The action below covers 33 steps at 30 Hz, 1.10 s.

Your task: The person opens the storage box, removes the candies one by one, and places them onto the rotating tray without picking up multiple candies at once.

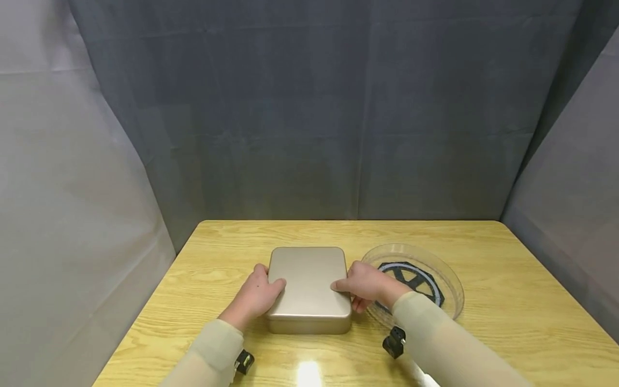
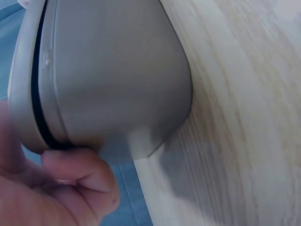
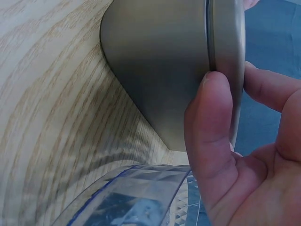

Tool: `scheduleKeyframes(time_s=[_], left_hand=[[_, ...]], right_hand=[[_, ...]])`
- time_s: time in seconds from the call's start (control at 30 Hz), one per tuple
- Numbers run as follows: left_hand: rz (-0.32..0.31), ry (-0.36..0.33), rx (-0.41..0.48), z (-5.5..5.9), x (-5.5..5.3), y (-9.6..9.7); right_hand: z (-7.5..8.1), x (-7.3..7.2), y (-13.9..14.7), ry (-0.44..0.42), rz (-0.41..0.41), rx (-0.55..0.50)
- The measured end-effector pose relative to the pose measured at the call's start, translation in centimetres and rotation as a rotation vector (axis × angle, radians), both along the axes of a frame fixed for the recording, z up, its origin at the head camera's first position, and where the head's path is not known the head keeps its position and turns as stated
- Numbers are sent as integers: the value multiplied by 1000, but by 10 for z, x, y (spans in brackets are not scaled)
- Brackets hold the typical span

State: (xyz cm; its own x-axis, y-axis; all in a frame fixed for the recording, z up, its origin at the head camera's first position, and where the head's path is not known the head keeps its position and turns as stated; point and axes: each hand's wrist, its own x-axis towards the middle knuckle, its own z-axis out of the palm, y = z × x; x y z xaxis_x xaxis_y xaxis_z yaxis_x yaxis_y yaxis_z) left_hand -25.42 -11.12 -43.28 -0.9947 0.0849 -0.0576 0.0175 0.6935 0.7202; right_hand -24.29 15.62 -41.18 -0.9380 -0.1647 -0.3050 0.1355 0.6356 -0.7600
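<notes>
A champagne-coloured metal tin [image 1: 309, 325] stands on the table with its lid [image 1: 308, 274] on top. My left hand [image 1: 256, 294] grips the lid's left edge, thumb on the top face. From the right, my right hand [image 1: 368, 281] holds the opposite edge, its thumb also on top. In the left wrist view a dark gap runs between the lid and the tin body [image 2: 117, 70], and a curled finger [image 2: 84, 174] sits at that gap. The right wrist view shows a fingertip [image 3: 214, 89] against the lid's rim, where the seam looks narrower.
Close to the right of the tin, a round clear plastic dish [image 1: 454, 287] lies partly beneath the right forearm. Inside it is a dark wheel-shaped piece [image 1: 416, 277] with a pale ring. The wood-grain table [image 1: 232, 244] ends before a grey curtain [image 1: 309, 134].
</notes>
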Motion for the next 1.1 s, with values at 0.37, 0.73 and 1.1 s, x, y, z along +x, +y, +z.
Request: scheduleKeyframes(time_s=[0.37,0.73,1.1], left_hand=[[-18,-18,31,-1,1,1],[-17,-36,57,-2,2,2],[7,-38,41,0,5,-6]], right_hand=[[-3,7,4,30,-8,-11],[1,8,2,90,22,70],[15,8,-8,180,53,82]])
